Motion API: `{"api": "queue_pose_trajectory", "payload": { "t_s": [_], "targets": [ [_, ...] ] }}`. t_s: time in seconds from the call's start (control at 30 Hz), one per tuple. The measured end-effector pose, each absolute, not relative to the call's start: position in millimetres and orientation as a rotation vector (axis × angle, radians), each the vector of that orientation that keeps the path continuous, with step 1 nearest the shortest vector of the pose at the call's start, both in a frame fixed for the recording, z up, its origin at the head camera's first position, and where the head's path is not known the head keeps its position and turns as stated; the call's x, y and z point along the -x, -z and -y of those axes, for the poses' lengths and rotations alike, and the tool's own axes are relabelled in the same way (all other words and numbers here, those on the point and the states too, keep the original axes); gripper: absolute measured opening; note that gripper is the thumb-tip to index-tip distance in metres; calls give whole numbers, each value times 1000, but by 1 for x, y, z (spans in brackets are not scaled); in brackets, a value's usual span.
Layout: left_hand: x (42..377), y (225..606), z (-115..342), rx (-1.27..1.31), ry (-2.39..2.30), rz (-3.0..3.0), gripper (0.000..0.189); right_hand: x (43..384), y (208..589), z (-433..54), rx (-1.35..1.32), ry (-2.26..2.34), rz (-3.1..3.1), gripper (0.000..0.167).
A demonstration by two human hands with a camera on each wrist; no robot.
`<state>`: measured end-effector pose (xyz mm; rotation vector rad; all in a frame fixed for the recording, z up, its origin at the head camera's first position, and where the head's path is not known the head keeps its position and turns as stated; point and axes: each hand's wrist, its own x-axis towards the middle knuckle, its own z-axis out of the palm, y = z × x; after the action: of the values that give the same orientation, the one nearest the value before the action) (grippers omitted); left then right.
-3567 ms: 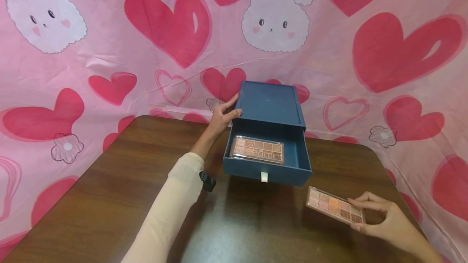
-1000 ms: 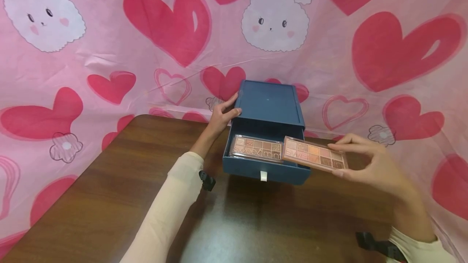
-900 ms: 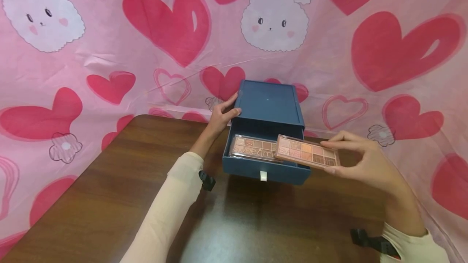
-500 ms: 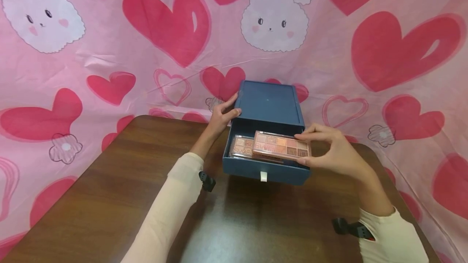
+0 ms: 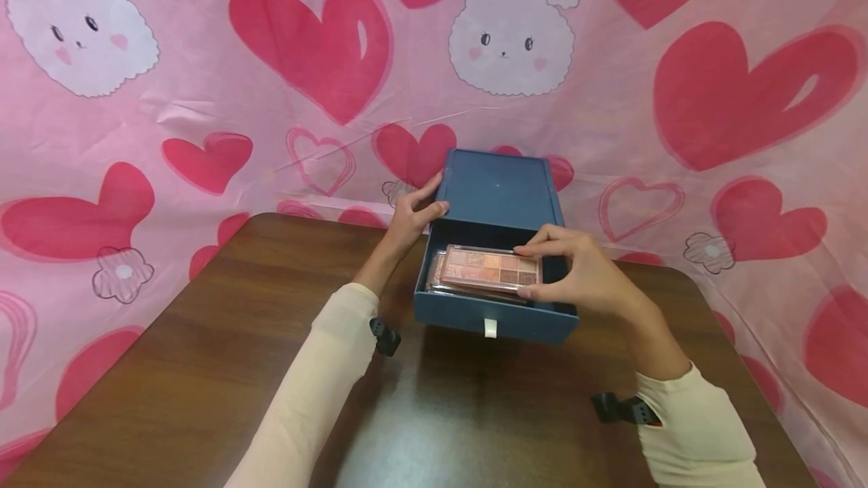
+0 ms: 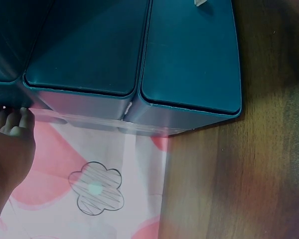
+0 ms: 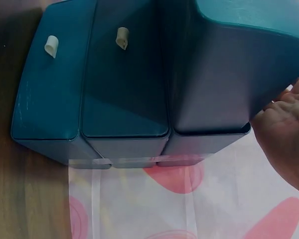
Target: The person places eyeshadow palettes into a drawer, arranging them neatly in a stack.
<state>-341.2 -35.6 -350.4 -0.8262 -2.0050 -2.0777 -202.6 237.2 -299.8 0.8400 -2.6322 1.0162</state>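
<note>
The top drawer [image 5: 454, 312] of a blue drawer unit [image 5: 500, 183] stands pulled out. Over it, my right hand [image 5: 576, 271] pinches the right end of an eyeshadow palette [image 5: 483, 268], thumb at the near edge and fingers at the far one. This palette lies over a second eyeshadow palette [image 5: 435, 279] in the drawer, leaving only its left and front edges showing. My left hand [image 5: 410, 218] rests against the unit's left side, thumb at the top edge. In the right wrist view, the pulled-out drawer hides my right hand's [image 7: 286, 130] fingertips and the palettes.
Two more drawers, closed, lie below, with white pull tabs [image 7: 51, 46] in the right wrist view. The unit stands near the back of a brown wooden table [image 5: 224, 352]. Behind it hangs a pink cloth [image 5: 420, 44] with hearts and rabbits.
My right hand has carried its palette leftward from beside the unit into the drawer space, over the other palette, which it now largely covers. My left hand has stayed put.
</note>
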Motion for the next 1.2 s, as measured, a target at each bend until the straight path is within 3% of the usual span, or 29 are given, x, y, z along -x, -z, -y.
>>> {"api": "queue_pose_trajectory", "payload": {
  "t_s": [1.2],
  "targets": [
    [341, 350, 36, 822, 2084, 2014, 64, 195, 295, -227, -755, -785, 2759, 59]
  ]
}}
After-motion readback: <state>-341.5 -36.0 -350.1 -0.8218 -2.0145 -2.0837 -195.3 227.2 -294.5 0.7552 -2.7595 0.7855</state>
